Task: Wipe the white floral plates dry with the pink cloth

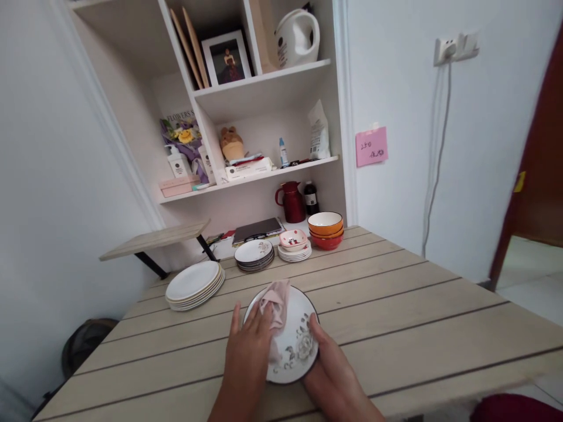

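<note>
A white plate [298,319] with a dark rim and a grey flower pattern is held over the near middle of the table. My right hand [334,366] grips its right edge, thumb on the top face and fingers underneath. Across the plate's left part, my left hand [250,351] presses a pale pink cloth [278,305] against the surface. The cloth is bunched up ahead of the fingertips, and part of it shows beside the palm.
Stacked white plates [193,281] stand at left on the wooden table [387,293]. Behind are dark-rimmed plates [254,252], small dishes [294,240] and orange and red bowls [325,225]. A raised wooden shelf [153,239] sits back left, and a red jug [291,202] stands behind.
</note>
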{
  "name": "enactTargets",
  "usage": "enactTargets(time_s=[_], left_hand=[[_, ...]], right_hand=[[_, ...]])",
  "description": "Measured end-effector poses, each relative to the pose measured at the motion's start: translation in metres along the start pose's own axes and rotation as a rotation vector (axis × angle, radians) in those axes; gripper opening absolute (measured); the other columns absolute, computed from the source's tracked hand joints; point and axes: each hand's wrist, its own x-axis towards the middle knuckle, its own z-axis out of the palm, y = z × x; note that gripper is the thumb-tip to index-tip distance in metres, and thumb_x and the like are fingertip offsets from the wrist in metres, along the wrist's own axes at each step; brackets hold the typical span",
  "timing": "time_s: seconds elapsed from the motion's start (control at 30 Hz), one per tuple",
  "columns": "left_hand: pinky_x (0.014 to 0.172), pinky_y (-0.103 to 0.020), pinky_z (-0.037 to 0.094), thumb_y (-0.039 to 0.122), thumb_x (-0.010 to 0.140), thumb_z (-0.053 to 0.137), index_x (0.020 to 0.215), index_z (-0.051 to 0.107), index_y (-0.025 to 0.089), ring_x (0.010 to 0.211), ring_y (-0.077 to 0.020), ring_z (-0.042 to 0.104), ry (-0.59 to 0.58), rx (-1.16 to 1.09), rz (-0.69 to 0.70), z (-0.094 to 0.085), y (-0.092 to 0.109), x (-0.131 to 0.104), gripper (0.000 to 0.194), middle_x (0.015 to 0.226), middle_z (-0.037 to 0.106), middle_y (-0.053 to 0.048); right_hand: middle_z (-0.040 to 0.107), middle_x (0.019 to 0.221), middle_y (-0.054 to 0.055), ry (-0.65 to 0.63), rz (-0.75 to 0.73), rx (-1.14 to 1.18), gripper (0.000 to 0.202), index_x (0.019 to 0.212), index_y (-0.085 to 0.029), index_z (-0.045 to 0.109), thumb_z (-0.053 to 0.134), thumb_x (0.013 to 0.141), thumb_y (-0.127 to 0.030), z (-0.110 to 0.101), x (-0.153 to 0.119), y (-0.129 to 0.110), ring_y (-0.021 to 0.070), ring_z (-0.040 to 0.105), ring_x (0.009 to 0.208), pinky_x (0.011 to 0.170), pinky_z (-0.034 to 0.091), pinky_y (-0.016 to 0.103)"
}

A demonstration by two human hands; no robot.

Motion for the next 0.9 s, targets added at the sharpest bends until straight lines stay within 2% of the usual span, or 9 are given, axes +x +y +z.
enactTargets(time_s=[0.13,0.2,0.3,0.37,0.5,0.57,0.63,0.77,0.9], left_hand=[[0.105,-0.045,0.038,0.013,0.09,0.042,0.126,0.054,0.017,0.114,-0.0215,0.059,0.145,0.051,0.101,0.002,-0.002,-0.026,0.037,0.123,0.064,-0.006],[0.098,-0.039,0.046,0.014,0.091,0.04,0.127,0.053,0.016,0.114,-0.0203,0.059,0.18,0.064,0.139,0.004,0.001,-0.034,0.038,0.123,0.064,-0.006],[0.089,-0.033,0.053,0.014,0.091,0.038,0.128,0.052,0.017,0.113,-0.0192,0.06,0.176,0.046,0.14,0.008,0.01,-0.037,0.04,0.124,0.063,-0.005],[0.088,-0.033,0.054,0.012,0.089,0.037,0.13,0.052,0.018,0.114,-0.0189,0.059,0.127,0.005,0.11,0.009,0.016,-0.034,0.044,0.126,0.062,-0.005],[0.095,-0.038,0.051,0.004,0.083,0.037,0.13,0.052,0.021,0.12,-0.0192,0.055,-0.085,-0.133,0.015,0.005,0.025,-0.017,0.053,0.13,0.058,-0.004],[0.102,-0.046,0.044,0.005,0.084,0.037,0.131,0.051,0.024,0.124,-0.0195,0.051,-0.182,-0.201,-0.074,0.0,0.025,-0.005,0.053,0.133,0.055,-0.003],[0.108,-0.055,0.034,0.01,0.087,0.037,0.133,0.049,0.027,0.127,-0.021,0.047,-0.23,-0.226,-0.16,-0.004,0.023,0.006,0.05,0.136,0.052,-0.002],[0.109,-0.061,0.025,0.019,0.089,0.042,0.132,0.05,0.022,0.127,-0.0247,0.048,-0.207,-0.157,-0.242,-0.008,0.02,0.013,0.044,0.136,0.052,-0.009],[0.108,-0.06,0.027,0.023,0.092,0.042,0.124,0.057,0.018,0.118,-0.0266,0.056,-0.066,-0.043,-0.197,0.0,0.023,-0.009,0.036,0.125,0.061,-0.013]], right_hand=[[0.073,0.1,0.013,0.018,0.009,-0.007,0.039,0.109,-0.011,0.067,0.054,0.087,-0.041,0.001,0.0,-0.001,0.0238,0.065,0.103,0.094,0.046,0.043],[0.073,0.1,0.014,0.022,0.01,-0.019,0.039,0.108,-0.011,0.067,0.056,0.086,-0.041,0.0,-0.001,-0.001,0.0242,0.065,0.102,0.094,0.046,0.043],[0.073,0.1,0.013,0.018,-0.017,-0.043,0.039,0.105,-0.011,0.069,0.059,0.084,-0.042,-0.003,0.0,0.0,0.0245,0.065,0.102,0.094,0.046,0.042],[0.073,0.099,0.013,0.002,-0.035,-0.052,0.038,0.103,-0.012,0.07,0.059,0.083,-0.043,-0.004,0.0,0.0,0.0244,0.065,0.101,0.093,0.047,0.042],[0.073,0.099,0.01,-0.015,-0.062,-0.044,0.035,0.104,-0.014,0.07,0.059,0.084,-0.04,-0.004,-0.001,0.001,0.0234,0.064,0.101,0.092,0.048,0.041],[0.073,0.101,0.01,-0.017,-0.081,-0.042,0.033,0.106,-0.015,0.069,0.06,0.084,-0.038,-0.002,-0.002,0.001,0.0231,0.064,0.102,0.092,0.048,0.041],[0.073,0.101,0.009,-0.028,-0.088,-0.046,0.033,0.106,-0.017,0.069,0.061,0.083,-0.038,0.0,-0.003,0.001,0.023,0.064,0.102,0.092,0.048,0.041],[0.074,0.1,0.01,-0.052,-0.064,-0.053,0.033,0.107,-0.016,0.069,0.06,0.084,-0.039,0.0,-0.002,0.001,0.0229,0.064,0.101,0.091,0.048,0.041],[0.073,0.101,0.011,-0.022,-0.059,-0.072,0.037,0.109,-0.014,0.068,0.061,0.083,-0.039,-0.001,-0.002,0.003,0.0236,0.065,0.1,0.089,0.049,0.042]])
